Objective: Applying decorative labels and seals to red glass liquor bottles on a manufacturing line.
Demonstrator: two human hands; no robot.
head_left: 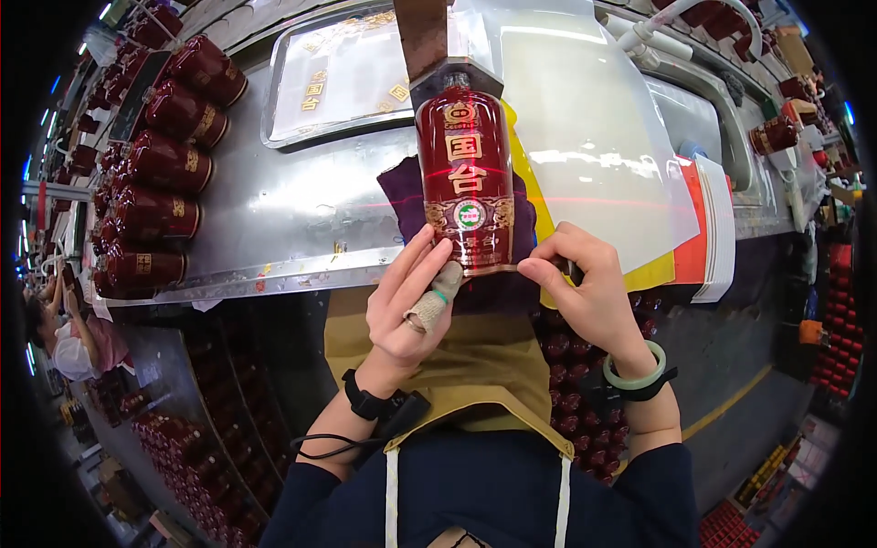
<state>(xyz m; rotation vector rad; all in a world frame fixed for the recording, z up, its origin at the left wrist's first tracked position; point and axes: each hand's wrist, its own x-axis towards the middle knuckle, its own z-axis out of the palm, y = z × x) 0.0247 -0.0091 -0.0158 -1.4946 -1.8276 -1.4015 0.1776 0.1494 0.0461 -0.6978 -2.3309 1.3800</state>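
Lying face-up on a dark purple cloth (402, 196) at the near middle of the tabletop (301, 205), neck pointing far and base near: one glossy deep-red bottle (469, 164). Likely heavy, rigid, slick on the curved sides and breakable if knocked. Best taken round the broad body, with a second hold under the base; better not lifted by the slim neck alone. Against the near left side, the left hand (402, 315), with fingers extended and not wrapped round; at the near right edge of the base, the right hand (589, 279), curled, with thumb and forefinger brought together. Cannot tell whether pinching anything there. By count: two hands, one cloth, one brown block (425, 36) beyond the neck, one tray (347, 131) at far left, one translucent white sheet (585, 119) to the right, five red bottles (153, 212) in the front row at left, with more behind, too crowded to count. In the tray, several gold pieces (313, 91), too small to count surely.
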